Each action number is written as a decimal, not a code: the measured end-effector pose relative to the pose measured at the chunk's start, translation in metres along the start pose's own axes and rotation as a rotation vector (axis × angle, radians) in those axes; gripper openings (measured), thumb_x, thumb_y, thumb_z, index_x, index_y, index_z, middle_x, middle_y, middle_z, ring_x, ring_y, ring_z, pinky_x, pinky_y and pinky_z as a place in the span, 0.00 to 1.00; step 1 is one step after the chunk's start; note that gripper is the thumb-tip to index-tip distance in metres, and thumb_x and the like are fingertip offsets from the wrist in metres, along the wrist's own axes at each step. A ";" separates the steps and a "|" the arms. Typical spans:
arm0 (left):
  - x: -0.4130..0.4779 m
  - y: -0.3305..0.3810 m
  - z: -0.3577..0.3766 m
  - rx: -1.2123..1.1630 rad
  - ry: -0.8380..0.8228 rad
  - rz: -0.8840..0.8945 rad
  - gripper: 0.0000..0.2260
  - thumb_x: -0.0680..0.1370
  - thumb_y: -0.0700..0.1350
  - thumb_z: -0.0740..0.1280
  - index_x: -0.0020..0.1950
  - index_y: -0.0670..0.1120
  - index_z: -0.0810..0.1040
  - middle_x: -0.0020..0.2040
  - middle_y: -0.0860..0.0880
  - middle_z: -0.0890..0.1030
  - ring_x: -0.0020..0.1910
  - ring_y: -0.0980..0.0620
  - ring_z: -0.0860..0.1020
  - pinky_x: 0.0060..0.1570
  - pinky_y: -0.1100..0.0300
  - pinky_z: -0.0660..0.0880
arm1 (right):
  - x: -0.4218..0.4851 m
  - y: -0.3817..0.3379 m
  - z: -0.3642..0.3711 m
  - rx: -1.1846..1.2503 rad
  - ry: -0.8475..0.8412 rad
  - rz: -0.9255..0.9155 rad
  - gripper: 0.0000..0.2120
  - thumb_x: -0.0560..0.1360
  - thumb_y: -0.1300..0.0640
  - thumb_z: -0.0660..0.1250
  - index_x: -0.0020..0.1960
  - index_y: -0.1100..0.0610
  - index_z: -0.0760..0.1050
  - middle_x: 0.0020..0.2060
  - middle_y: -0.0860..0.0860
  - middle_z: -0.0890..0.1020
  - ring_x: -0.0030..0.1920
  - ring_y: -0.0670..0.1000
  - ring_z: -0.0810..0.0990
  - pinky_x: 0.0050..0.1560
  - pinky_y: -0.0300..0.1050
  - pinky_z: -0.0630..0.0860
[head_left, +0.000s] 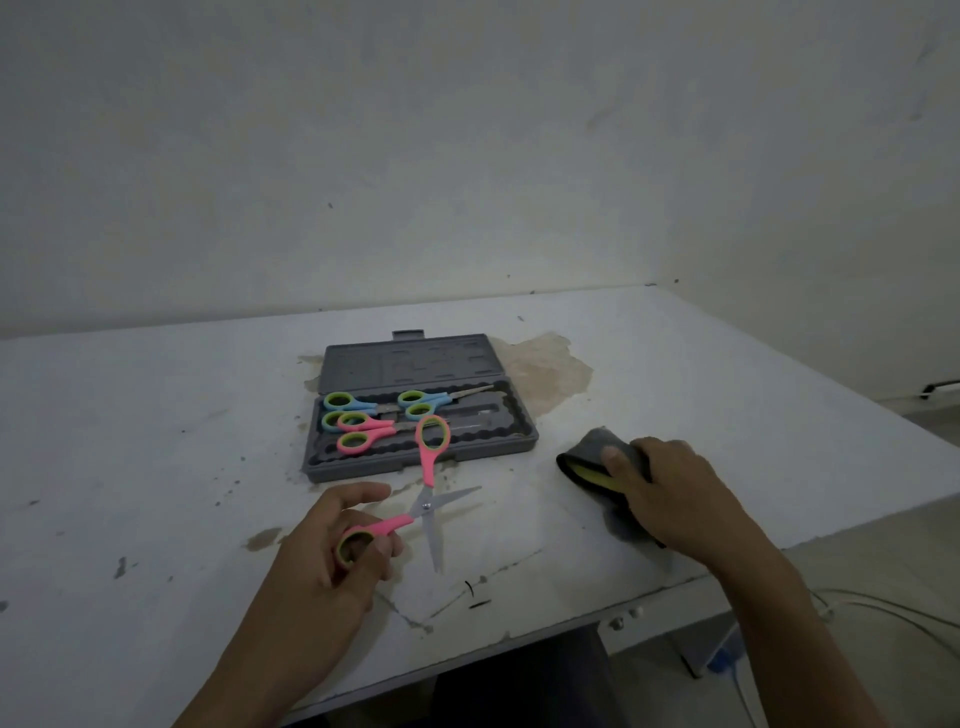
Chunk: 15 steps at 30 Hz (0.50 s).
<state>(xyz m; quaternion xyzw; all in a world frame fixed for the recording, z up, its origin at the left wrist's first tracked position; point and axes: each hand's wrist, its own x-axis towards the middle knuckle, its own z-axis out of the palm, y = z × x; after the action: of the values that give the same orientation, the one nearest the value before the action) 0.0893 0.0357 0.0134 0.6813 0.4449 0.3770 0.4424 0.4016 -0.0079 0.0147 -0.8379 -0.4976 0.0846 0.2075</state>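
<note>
My left hand (332, 551) holds a pink scissors (427, 483) by its lower handle ring, blades spread wide open just above the table. Its other pink handle points up over the front wall of an open grey case (363, 465). Inside the case lie two blue scissors (423, 402) and another pink scissors (363, 431). My right hand (670, 493) grips a folded grey and yellow cloth (592, 460) that rests on the table to the right of the case.
The white table (156, 441) is scuffed, with a brown worn patch (540, 374) behind the case. A wall stands close behind. The table's front edge runs diagonally at lower right, with cables (883, 613) on the floor beyond.
</note>
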 end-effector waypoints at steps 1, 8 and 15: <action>0.000 0.000 0.000 0.002 0.000 0.001 0.14 0.79 0.34 0.64 0.57 0.53 0.75 0.38 0.50 0.83 0.29 0.58 0.77 0.35 0.56 0.75 | 0.000 0.000 0.000 -0.017 0.010 -0.004 0.24 0.75 0.33 0.53 0.47 0.54 0.70 0.45 0.54 0.74 0.43 0.52 0.73 0.44 0.47 0.73; 0.000 -0.001 -0.001 0.006 0.006 -0.003 0.14 0.78 0.34 0.65 0.57 0.53 0.75 0.40 0.50 0.84 0.30 0.58 0.77 0.38 0.56 0.75 | -0.011 -0.014 -0.005 -0.010 -0.062 0.042 0.35 0.66 0.29 0.66 0.58 0.53 0.58 0.48 0.51 0.72 0.46 0.52 0.75 0.43 0.46 0.74; -0.002 -0.002 0.000 0.017 -0.005 0.001 0.14 0.78 0.34 0.65 0.57 0.52 0.75 0.38 0.52 0.83 0.29 0.60 0.78 0.38 0.60 0.74 | -0.024 -0.024 -0.003 -0.105 0.144 0.002 0.21 0.71 0.47 0.67 0.55 0.53 0.60 0.44 0.51 0.73 0.40 0.51 0.73 0.37 0.46 0.73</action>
<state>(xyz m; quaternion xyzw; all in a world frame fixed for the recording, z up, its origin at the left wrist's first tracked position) 0.0884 0.0347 0.0117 0.6863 0.4466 0.3715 0.4376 0.3715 -0.0192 0.0264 -0.8520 -0.4844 -0.0018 0.1986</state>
